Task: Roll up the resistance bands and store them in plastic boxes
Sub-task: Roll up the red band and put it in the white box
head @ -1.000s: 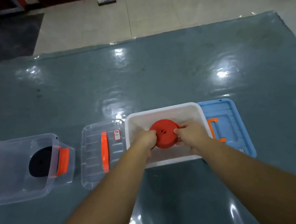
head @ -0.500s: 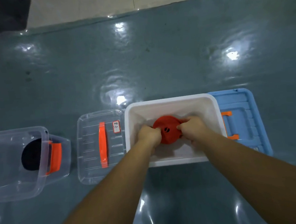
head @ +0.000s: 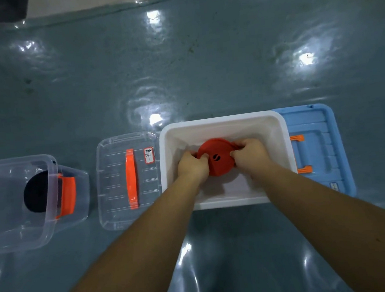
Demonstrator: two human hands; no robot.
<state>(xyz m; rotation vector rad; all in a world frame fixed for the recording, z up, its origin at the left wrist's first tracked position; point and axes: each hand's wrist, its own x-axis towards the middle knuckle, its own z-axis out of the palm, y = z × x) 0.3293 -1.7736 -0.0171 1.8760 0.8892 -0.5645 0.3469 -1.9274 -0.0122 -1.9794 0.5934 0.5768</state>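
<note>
A rolled red resistance band (head: 217, 159) sits inside the white plastic box (head: 221, 121) at the middle of the floor mat. My left hand (head: 192, 166) grips the roll's left edge and my right hand (head: 250, 152) grips its right edge, both down inside the box. At the far left a clear plastic box (head: 19, 228) with an orange handle holds a rolled black resistance band (head: 36, 194).
A clear lid (head: 115, 196) with an orange handle lies flat left of the white box. A blue lid (head: 318, 141) with orange clips lies right of it. The shiny teal mat (head: 181, 66) spreads all around; tiled floor (head: 86, 2) shows at the top.
Both hands have lowered the red roll deeper into the white box. The view has tilted down and moved closer.
</note>
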